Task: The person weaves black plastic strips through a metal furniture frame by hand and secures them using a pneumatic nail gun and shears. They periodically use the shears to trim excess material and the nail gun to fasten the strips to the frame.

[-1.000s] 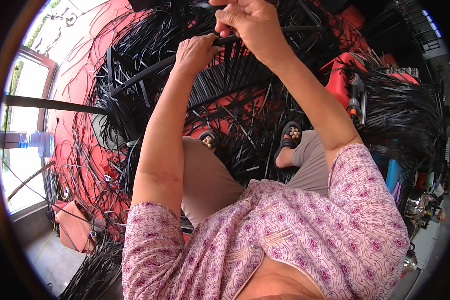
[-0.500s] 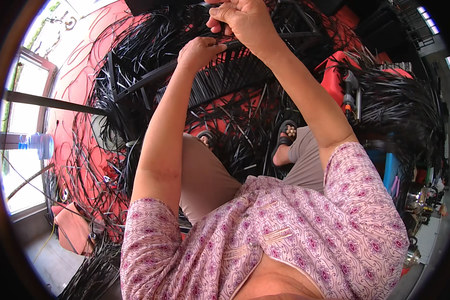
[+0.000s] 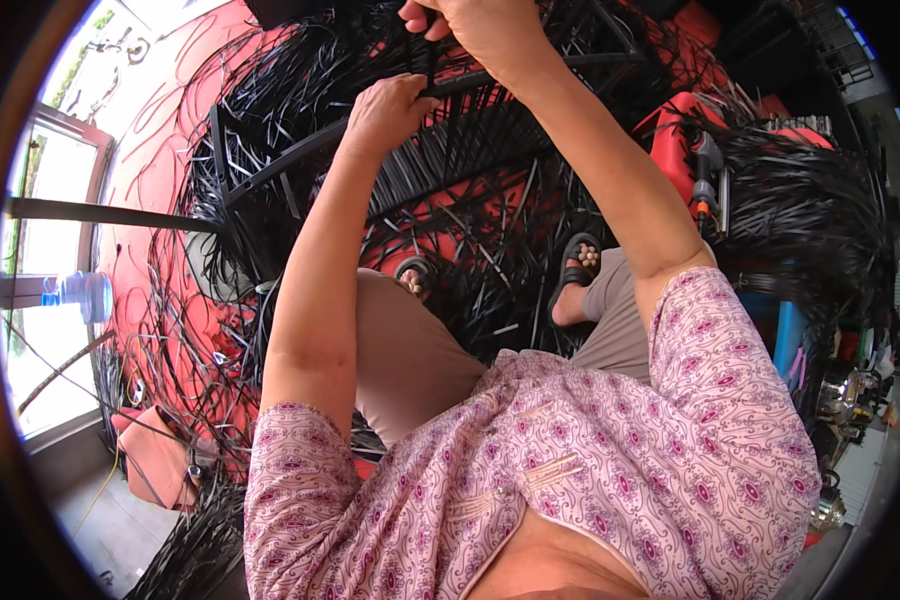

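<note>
Both hands [image 3: 440, 60] higher — frame's top edge.

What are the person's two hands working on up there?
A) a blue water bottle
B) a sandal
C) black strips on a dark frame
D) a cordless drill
C: the left hand and right hand both grip black strips woven over a dark frame.

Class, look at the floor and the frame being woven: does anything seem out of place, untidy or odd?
Yes. Loose black strips lie tangled across the red floor instead of bundled. A plastic bottle lies on its side at the left. Both hands, left hand and right hand, grip strips at the frame.
</note>
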`<state>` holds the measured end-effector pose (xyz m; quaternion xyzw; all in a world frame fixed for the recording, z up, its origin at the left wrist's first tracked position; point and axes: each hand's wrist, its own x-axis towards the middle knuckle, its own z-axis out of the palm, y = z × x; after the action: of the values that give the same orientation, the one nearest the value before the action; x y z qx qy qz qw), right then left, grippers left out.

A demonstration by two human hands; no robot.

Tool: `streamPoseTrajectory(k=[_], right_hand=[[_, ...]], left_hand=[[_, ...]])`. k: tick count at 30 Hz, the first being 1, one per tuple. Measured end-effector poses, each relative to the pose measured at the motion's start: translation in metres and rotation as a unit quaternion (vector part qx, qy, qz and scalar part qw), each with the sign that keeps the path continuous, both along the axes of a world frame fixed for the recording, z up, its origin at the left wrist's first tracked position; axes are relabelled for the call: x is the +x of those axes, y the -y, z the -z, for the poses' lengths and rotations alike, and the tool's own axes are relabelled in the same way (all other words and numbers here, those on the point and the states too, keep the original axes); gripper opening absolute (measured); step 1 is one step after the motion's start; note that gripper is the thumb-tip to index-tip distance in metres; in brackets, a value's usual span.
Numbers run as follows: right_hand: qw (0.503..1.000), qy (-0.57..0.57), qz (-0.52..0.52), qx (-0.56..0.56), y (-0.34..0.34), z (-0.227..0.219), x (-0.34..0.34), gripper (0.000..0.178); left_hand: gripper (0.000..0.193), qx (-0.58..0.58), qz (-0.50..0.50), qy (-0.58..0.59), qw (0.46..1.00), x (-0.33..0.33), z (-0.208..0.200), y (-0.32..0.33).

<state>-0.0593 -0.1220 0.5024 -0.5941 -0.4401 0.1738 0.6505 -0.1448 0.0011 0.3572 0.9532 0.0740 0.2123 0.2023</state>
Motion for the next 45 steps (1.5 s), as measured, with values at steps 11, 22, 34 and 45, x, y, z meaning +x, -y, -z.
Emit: streamPoseTrajectory(k=[11,22,34,45], right_hand=[[0.993,-0.027,-0.086,0.074,-0.010,-0.024,0.014,0.041],[0.949,-0.169,0.021,0.267,0.021,-0.050,0.139,0.013],[0.983,-0.019,0.173,-0.060,-0.015,-0.060,0.316,0.041],[0.936,-0.108,0.189,-0.275,0.349,0.139,0.159,0.029]], left_hand=[[0.035,0.060,-0.090,0.041,0.993,0.023,-0.002,-0.038],[0.031,0.149,-0.107,0.096,0.978,0.057,-0.001,-0.084],[0.032,0.112,-0.103,0.048,0.987,0.058,0.000,-0.079],[0.034,0.028,-0.042,0.018,0.999,0.060,0.017,-0.078]])
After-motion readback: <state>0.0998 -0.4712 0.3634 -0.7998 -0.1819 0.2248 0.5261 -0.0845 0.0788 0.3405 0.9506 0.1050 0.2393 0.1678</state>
